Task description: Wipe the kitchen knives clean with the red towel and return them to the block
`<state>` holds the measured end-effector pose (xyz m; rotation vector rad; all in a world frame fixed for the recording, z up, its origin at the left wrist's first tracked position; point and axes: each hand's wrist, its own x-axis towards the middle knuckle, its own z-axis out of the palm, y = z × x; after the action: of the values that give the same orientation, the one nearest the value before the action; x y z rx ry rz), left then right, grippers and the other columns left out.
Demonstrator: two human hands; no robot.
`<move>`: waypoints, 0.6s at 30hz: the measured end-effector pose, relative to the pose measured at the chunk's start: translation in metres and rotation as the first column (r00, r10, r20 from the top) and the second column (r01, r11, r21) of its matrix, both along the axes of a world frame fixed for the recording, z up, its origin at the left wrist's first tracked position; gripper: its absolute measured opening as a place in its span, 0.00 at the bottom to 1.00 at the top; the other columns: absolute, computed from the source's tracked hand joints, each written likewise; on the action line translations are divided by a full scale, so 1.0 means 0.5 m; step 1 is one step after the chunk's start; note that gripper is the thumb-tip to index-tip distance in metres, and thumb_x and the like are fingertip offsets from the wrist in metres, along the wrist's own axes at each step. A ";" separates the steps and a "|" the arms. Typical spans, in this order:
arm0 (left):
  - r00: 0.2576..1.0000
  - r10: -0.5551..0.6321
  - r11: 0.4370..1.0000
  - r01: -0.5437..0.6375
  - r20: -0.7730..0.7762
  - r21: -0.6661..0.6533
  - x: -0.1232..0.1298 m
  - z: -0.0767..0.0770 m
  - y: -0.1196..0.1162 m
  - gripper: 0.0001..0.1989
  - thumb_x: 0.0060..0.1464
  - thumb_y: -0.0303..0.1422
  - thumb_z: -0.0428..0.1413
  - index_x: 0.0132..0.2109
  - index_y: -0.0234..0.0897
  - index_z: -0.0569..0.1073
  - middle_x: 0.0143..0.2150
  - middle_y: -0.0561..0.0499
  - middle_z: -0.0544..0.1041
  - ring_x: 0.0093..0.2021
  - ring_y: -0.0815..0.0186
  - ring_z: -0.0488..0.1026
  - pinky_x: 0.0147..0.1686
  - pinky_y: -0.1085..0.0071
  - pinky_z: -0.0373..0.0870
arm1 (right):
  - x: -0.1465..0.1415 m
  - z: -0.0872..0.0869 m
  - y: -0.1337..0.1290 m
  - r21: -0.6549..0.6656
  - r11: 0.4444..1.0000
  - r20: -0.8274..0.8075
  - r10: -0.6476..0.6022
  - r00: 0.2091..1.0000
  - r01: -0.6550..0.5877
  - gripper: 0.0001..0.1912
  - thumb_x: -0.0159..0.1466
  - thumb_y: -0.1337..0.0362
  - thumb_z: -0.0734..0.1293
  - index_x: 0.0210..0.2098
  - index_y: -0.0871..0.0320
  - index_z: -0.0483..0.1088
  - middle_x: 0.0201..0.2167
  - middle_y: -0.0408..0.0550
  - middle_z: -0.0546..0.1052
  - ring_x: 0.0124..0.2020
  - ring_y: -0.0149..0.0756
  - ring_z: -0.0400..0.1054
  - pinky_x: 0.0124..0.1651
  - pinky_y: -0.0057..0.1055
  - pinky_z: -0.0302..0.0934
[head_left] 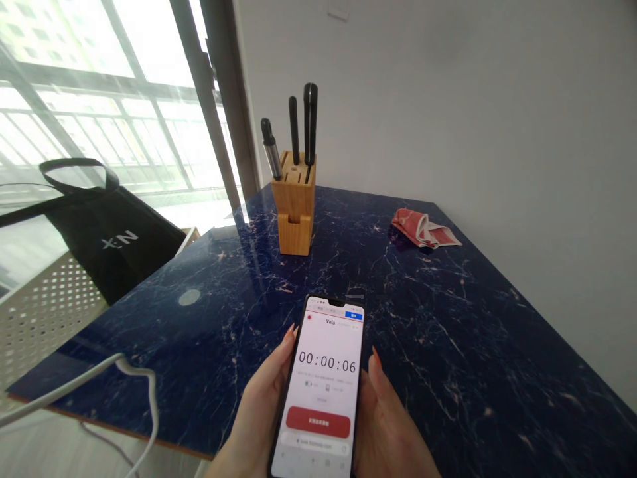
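A black smartphone (pixel 318 392) sits upright between my left hand (pixel 259 411) and my right hand (pixel 385 425), which grip it by its long edges. Its screen shows a timer reading 00:00:06 above a red button. Both hands are low over the near edge of a dark blue marble-pattern table (pixel 423 318). Farther off stands a wooden knife block (pixel 293 206) holding several black-handled knives. To its right lies a crumpled red and white cloth (pixel 423 229).
A white cable (pixel 74 392) crosses the table's near left corner and hangs over its edge. A black tote bag (pixel 109 232) hangs at left beside a perforated white panel (pixel 50 318). A bright window lies beyond, and a white wall runs along the table's right side.
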<state>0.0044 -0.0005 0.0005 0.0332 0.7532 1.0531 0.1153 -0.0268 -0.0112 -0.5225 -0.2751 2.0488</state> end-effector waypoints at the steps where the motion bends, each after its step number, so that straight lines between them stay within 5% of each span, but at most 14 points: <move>1: 1.000 0.006 1.000 -0.006 -0.011 -0.001 0.000 0.001 0.000 0.15 0.55 0.30 0.49 0.47 0.29 0.72 0.35 0.44 0.79 0.42 0.56 0.73 0.46 0.62 0.69 | 0.000 0.001 -0.001 -0.001 1.000 0.000 -0.003 1.000 0.003 0.30 0.55 0.46 0.61 0.51 0.58 0.64 0.49 0.53 0.69 0.53 0.44 0.59 0.56 0.45 0.47; 11: 1.000 0.001 1.000 -0.002 0.010 0.028 -0.003 -0.003 -0.002 0.14 0.55 0.30 0.48 0.45 0.29 0.73 0.36 0.44 0.79 0.43 0.55 0.73 0.47 0.61 0.67 | 0.003 -0.001 0.000 -0.004 1.000 -0.041 0.021 0.999 -0.021 0.30 0.55 0.46 0.61 0.50 0.58 0.65 0.49 0.52 0.70 0.54 0.44 0.57 0.56 0.44 0.46; 18: 1.000 -0.028 0.999 0.027 -0.015 -0.023 0.001 0.033 -0.002 0.14 0.57 0.30 0.47 0.44 0.28 0.73 0.33 0.44 0.79 0.41 0.56 0.74 0.46 0.61 0.68 | 0.003 -0.006 0.001 -0.003 1.000 -0.064 0.013 0.998 -0.013 0.29 0.57 0.47 0.59 0.51 0.59 0.64 0.48 0.53 0.70 0.53 0.44 0.59 0.56 0.44 0.47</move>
<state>0.0050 -0.0016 0.0168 0.0323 0.7768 1.0191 0.1168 -0.0265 -0.0141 -0.4577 -0.2372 2.0750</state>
